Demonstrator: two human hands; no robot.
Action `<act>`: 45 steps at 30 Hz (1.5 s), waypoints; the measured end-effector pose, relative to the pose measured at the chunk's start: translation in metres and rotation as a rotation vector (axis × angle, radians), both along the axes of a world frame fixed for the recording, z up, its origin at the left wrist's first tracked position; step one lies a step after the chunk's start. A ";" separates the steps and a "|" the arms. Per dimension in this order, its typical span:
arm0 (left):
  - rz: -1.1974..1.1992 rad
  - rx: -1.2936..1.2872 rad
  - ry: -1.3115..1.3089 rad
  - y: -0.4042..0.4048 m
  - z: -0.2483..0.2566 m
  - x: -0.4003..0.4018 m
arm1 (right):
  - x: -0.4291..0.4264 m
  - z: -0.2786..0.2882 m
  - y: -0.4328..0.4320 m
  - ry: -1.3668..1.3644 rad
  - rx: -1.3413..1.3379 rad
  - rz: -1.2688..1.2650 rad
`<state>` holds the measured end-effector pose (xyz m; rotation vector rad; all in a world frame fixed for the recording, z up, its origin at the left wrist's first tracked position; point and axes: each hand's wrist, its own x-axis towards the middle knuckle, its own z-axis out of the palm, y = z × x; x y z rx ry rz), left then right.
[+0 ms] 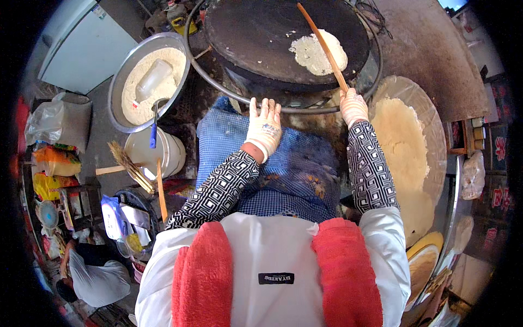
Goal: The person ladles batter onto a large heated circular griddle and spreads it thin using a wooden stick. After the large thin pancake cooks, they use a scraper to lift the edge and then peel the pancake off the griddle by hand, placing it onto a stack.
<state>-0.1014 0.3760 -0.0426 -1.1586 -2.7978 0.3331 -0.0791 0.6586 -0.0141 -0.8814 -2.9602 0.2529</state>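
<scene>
My right hand [354,107], in a pale work glove, grips the end of a long flat wooden spatula [322,43]. The spatula reaches out over a round black griddle [261,41] and crosses a pale patch of batter or dough [308,53] on its right part. The patch has ragged edges, with small crumbs scattered near it. My left hand [264,127], gloved too, lies palm down at the metal ring [298,110] around the griddle. Its fingers are stretched out and touch the ring, holding nothing.
At left, a steel basin [115,100] holds flour or meal and a clear plastic scoop [154,79]. A white bucket [177,151] carries a straw brush [130,167]. Thin flatbreads [400,143] are stacked at right. Another person [98,278] is at lower left.
</scene>
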 end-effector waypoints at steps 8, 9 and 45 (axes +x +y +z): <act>0.027 0.038 0.004 -0.015 0.001 -0.007 | 0.007 0.000 -0.001 0.017 0.042 -0.018; 0.019 0.032 0.015 -0.016 0.002 -0.011 | 0.001 0.003 0.001 0.028 0.087 -0.026; 0.389 0.018 -0.105 -0.080 0.034 -0.091 | 0.000 0.009 0.023 -0.040 -0.033 -0.066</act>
